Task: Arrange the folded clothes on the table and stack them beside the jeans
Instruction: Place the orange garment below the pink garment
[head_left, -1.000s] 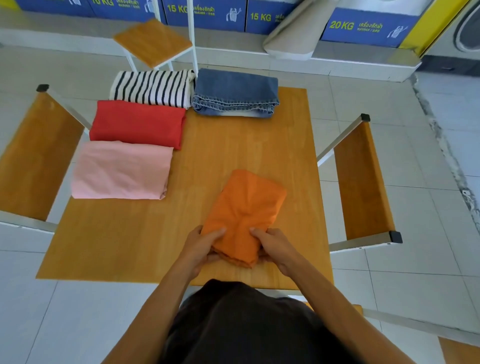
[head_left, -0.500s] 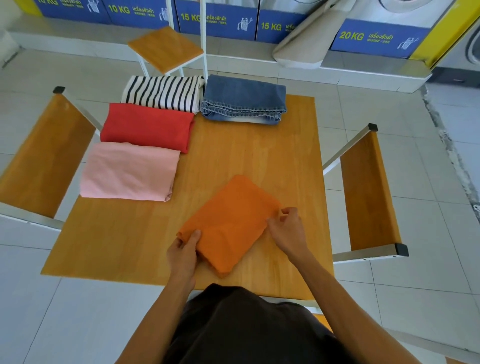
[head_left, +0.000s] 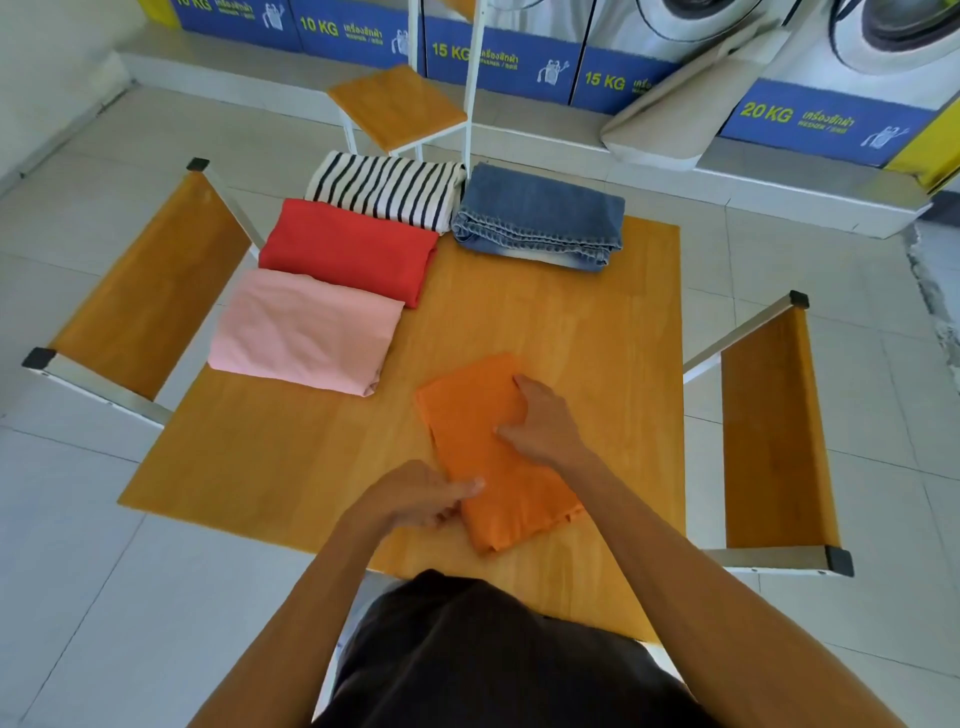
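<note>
5 folded garments on table (head_left: 545, 332); right hand (head_left: 543, 423) flat, left hand (head_left: 421, 496) seemingly pinching orange cloth (head_left: 478, 447).

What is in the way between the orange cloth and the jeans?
Nothing visible. Only bare wooden table lies between the folded orange cloth and the folded blue jeans. The other folded clothes sit off to the left.

Five folded garments (head_left: 496, 449), perhaps three chairs (head_left: 150, 283), one table (head_left: 545, 332).
</note>
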